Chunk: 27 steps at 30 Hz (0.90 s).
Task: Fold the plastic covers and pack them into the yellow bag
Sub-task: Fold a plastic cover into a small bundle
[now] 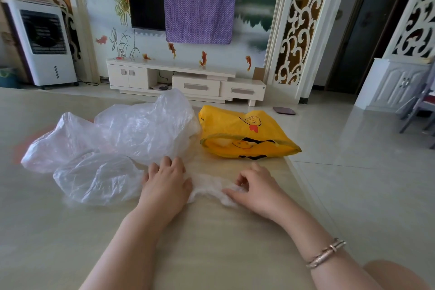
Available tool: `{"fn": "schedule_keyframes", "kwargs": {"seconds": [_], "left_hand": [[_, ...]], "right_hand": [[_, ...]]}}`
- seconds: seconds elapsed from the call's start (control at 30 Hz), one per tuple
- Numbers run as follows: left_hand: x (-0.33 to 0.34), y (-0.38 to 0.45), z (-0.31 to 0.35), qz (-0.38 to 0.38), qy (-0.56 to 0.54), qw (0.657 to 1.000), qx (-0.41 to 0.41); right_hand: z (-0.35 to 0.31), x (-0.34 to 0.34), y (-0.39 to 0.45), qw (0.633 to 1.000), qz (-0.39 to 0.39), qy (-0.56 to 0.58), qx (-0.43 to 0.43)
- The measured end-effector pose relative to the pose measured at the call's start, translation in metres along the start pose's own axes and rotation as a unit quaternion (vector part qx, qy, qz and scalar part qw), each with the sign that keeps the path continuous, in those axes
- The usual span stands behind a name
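A bracelet [326,253] is worn on the right wrist at the near edge of the counter [70,231], where a small plastic cover [211,187] is being worked between two bare hands. The cover is stretched as a crumpled white strip, its long axis running left to right between them. Its left end is pressed down under the left hand [166,182], whose fingers are curled loosely over the film; its right end is pinched by the curled fingers of the right hand [255,185]. Just beyond and to the left, two loose covers [131,134] are heaped, clear and unfolded, the nearer one touching the left hand. The yellow bag [244,134] is seen lying on its side beyond the right hand, its mouth turned toward the person and near the counter's right edge. The right hand is judged the nearer one for the packing, the bag lying straight ahead of it. Farther off, a television cabinet [186,81] stands against the wall, and above it a purple cloth [200,4] is hung over a dark screen
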<state>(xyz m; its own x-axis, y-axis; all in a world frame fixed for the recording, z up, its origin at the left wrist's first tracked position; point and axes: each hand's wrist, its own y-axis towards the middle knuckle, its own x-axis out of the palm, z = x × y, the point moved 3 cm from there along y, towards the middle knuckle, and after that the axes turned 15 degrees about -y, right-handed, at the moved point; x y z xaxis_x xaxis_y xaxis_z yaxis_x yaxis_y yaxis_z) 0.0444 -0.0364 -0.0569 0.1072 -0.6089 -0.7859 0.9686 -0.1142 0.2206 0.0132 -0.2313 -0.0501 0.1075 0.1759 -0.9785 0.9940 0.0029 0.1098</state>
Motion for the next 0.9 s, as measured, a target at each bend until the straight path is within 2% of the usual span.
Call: {"fn": "schedule_keyframes", "kwargs": {"seconds": [0.1,0.23,0.3,0.37,0.43,0.5,0.6,0.67,0.77,0.9], "left_hand": [[-0.002,0.001,0.0,-0.007,-0.049,0.999,-0.013],[-0.002,0.002,0.004,-0.041,-0.099,0.994,-0.006],[0.0,0.002,0.007,-0.069,-0.194,0.978,0.019],[0.0,0.0,0.011,-0.091,-0.277,0.956,0.035],[-0.001,-0.001,0.014,-0.111,-0.357,0.927,0.029],[-0.003,-0.001,0.016,-0.145,-0.445,0.884,0.013],[-0.008,-0.005,0.019,-0.215,-0.562,0.799,0.0],[-0.011,-0.008,0.026,-0.238,-0.603,0.761,-0.019],[-0.009,-0.011,0.036,-0.25,-0.595,0.762,-0.045],[-0.005,-0.02,0.05,-0.292,-0.561,0.774,-0.035]], "right_hand": [[0.004,-0.003,-0.003,0.998,-0.006,0.055,-0.004],[0.01,-0.014,-0.002,0.978,0.03,0.204,0.018],[0.012,-0.019,-0.003,0.952,0.04,0.3,0.043],[0.013,-0.022,-0.004,0.911,0.036,0.404,0.075],[0.019,-0.025,-0.004,0.885,0.045,0.453,0.101],[0.025,-0.028,-0.003,0.867,0.054,0.482,0.114],[0.028,-0.031,-0.001,0.862,0.04,0.492,0.113],[0.025,-0.032,-0.001,0.866,0.012,0.492,0.089],[0.018,-0.033,-0.002,0.855,-0.038,0.516,0.033],[0.015,-0.03,-0.001,0.849,-0.06,0.526,-0.004]]}}
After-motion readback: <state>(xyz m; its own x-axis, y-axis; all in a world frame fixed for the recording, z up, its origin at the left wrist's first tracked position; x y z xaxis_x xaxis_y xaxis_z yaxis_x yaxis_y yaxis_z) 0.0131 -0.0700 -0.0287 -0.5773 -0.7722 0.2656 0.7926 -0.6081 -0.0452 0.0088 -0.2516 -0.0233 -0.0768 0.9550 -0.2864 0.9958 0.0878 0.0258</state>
